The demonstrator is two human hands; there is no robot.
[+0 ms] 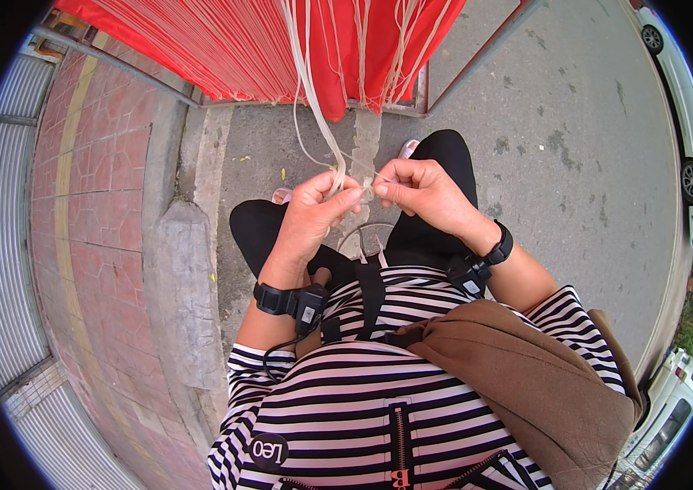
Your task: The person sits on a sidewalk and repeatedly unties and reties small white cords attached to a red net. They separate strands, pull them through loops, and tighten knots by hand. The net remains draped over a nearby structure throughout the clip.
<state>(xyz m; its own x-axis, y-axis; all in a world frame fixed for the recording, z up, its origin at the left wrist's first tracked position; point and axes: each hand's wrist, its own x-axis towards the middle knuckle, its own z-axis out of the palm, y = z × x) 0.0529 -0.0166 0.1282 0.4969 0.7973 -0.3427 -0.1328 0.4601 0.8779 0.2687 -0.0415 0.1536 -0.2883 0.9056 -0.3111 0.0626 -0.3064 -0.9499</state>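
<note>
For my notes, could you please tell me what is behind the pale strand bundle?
Red cloth and, lower down, pavement; patches directly behind the pale strand bundle are covered, unseen.

Strings point(307, 75) show off-white; the sheet point(333, 91) is red. Shirt point(330, 392) carries black and white stripes; trousers point(446, 167) and wristbands point(275, 300) are black. Paving point(113, 233) is dull red with yellow strip point(65, 175). Road point(559, 220) is grey.

Street surroundings: at the far left, corrugated metal shutters point(3, 237); beside them, a reddish paved sidewalk point(109, 220) with a yellowish strip point(63, 196), bordered by a pale curb point(187, 294). Right: grey road point(583, 220), with a white car point(681, 94) at the upper right, greenery point(691, 318) below it, and another white vehicle point(673, 408) at lower right.
</note>
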